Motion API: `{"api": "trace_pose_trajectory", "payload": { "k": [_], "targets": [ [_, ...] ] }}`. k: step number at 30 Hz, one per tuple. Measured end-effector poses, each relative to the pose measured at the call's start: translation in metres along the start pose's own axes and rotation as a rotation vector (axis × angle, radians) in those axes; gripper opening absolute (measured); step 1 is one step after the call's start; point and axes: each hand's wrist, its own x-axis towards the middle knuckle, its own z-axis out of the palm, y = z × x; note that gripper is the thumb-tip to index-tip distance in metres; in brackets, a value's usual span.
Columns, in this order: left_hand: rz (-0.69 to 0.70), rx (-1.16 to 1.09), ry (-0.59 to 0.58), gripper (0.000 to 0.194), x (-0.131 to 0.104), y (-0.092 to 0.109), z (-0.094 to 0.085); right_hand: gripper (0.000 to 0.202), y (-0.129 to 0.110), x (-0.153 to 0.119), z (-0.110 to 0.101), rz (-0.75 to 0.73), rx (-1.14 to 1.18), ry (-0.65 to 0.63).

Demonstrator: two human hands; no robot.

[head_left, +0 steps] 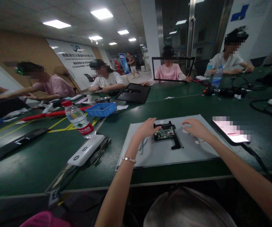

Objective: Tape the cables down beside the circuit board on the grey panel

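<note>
A green circuit board in a black plastic frame lies on a flat grey panel in front of me. My left hand is at the frame's left edge, thumb and fingers apart; whether the thumb touches the board I cannot tell. To the right of the frame my right hand hovers over the panel, fingers curved and spread, with nothing in it. A bundle of thin pale cable lies on the panel below my left hand. Small pale labels stick to the panel near my right hand.
Left of the panel are a white power bank, glasses, a water bottle and a blue tray. A lit phone with a cable lies right. Across the table, a person holds a black screen frame; others sit nearby.
</note>
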Motion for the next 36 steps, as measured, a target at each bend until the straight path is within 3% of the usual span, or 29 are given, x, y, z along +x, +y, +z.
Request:
{"api": "trace_pose_trajectory", "payload": {
  "k": [5, 11, 17, 24, 36],
  "targets": [
    [0.028, -0.165, -0.082, 0.088, -0.016, -0.009, 0.012, 0.027, -0.02, 0.017, -0.003, -0.137, 0.001, 0.035],
    [0.049, -0.265, -0.101, 0.1, -0.016, -0.017, 0.029, 0.026, -0.048, 0.07, 0.007, -0.325, -0.093, -0.102],
    [0.043, -0.294, -0.105, 0.1, -0.018, -0.018, 0.034, 0.022, -0.057, 0.105, 0.033, -0.265, -0.21, -0.194],
    [0.076, -0.334, -0.074, 0.098, -0.018, -0.016, 0.035, 0.021, -0.057, 0.108, 0.044, -0.241, -0.315, -0.203],
    [0.058, -0.351, -0.069, 0.1, -0.018, -0.017, 0.036, 0.027, -0.065, 0.107, 0.047, -0.333, -0.474, -0.182]
  ]
}}
